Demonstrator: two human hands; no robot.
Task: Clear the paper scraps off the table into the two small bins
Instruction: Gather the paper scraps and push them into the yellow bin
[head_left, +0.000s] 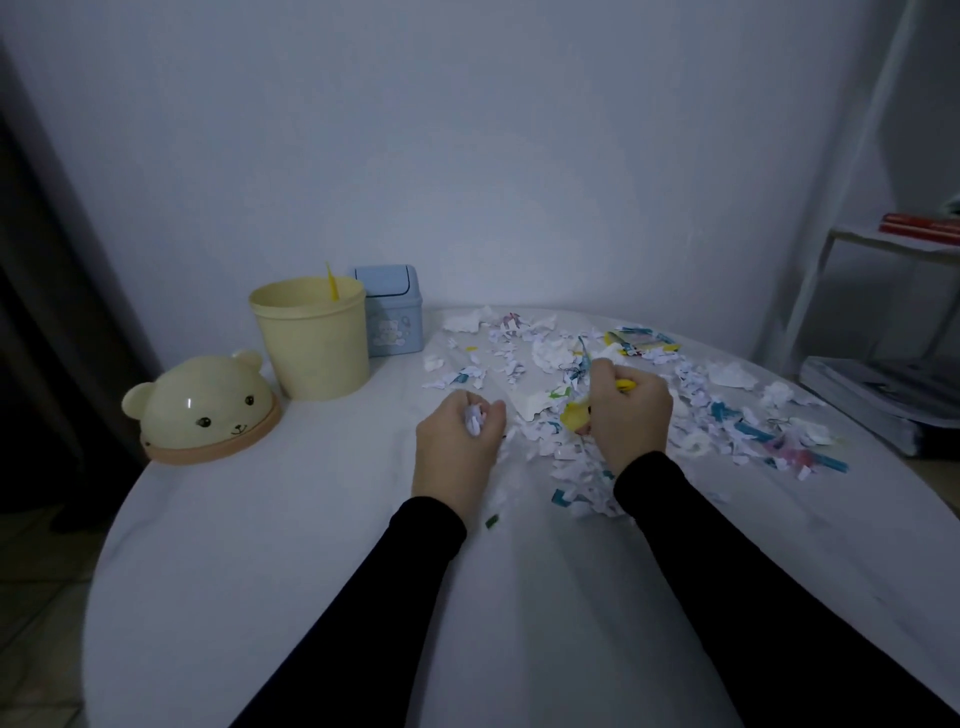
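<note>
Both hands, left (457, 441) and right (631, 415), clutch scraps (696, 410); most litter the tabletop (311, 545), bins (311, 338) nearly unfilled.

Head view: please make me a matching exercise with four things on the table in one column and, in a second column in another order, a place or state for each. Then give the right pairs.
Things:
1. yellow bin
2. blue bin
3. bear-shaped lid
4. left hand

Places or states:
A. lies on the table, left of the yellow bin
B. holds white scraps
C. stands open, with no lid on it
D. stands behind the yellow bin, lid closed

Pairs: 1-C, 2-D, 3-A, 4-B
</note>
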